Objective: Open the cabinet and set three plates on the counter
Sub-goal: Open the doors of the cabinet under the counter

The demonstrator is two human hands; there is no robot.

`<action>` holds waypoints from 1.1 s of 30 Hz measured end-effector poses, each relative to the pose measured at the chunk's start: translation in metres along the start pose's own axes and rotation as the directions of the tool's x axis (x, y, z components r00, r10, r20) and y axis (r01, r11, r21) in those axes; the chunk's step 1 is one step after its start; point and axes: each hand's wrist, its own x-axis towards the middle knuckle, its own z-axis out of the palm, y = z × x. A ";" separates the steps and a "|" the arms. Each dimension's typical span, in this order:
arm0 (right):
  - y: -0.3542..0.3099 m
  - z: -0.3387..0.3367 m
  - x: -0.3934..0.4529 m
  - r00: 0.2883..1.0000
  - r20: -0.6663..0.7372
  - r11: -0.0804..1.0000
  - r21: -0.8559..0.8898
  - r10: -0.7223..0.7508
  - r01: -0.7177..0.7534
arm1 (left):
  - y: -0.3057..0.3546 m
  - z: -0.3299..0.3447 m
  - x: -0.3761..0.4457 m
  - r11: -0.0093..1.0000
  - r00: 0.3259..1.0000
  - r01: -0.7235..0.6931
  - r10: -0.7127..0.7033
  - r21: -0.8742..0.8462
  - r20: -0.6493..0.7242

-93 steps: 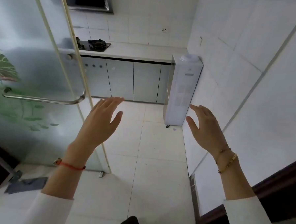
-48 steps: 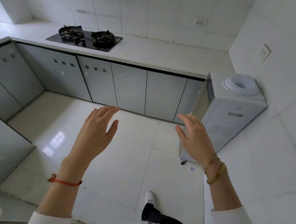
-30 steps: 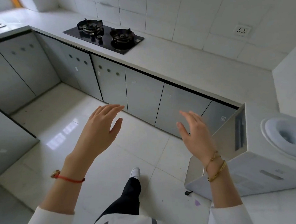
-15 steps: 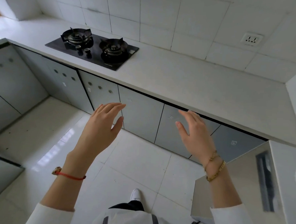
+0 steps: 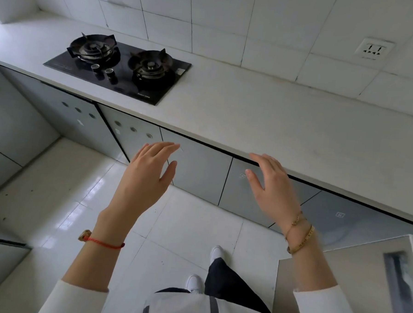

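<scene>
A white counter (image 5: 262, 116) runs across the view, with a row of grey cabinet doors (image 5: 200, 170) beneath it, all closed. My left hand (image 5: 147, 177) is held out in front of the doors, fingers apart and empty. My right hand (image 5: 273, 186) is also spread and empty, its fingertips close to the counter's front edge, above another closed door (image 5: 244, 196). No plates are in view.
A black two-burner gas hob (image 5: 119, 65) sits in the counter at the left. A wall socket (image 5: 373, 49) is on the tiled wall. A white water dispenser (image 5: 352, 279) stands at my lower right. More cabinets (image 5: 13, 132) line the left side. My feet are on the tiled floor (image 5: 62, 196).
I have walked from the doorway into the kitchen and up to the counter. The cabinets are now just beyond my hands. Both hands stay raised and empty.
</scene>
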 end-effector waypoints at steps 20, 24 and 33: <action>0.059 0.026 0.114 0.991 0.090 0.995 -0.006 -0.096 0.097 | -0.012 0.066 0.082 0.995 0.996 0.087 -0.086 0.043 -0.026; 0.082 0.057 0.117 0.992 0.055 0.993 -0.025 -0.110 0.111 | -0.028 0.101 0.082 0.996 0.998 0.062 -0.061 0.058 -0.023; 0.160 0.177 0.117 0.988 -0.048 0.987 -0.064 -0.149 0.146 | -0.088 0.234 0.069 0.998 1.000 -0.002 0.003 0.060 -0.028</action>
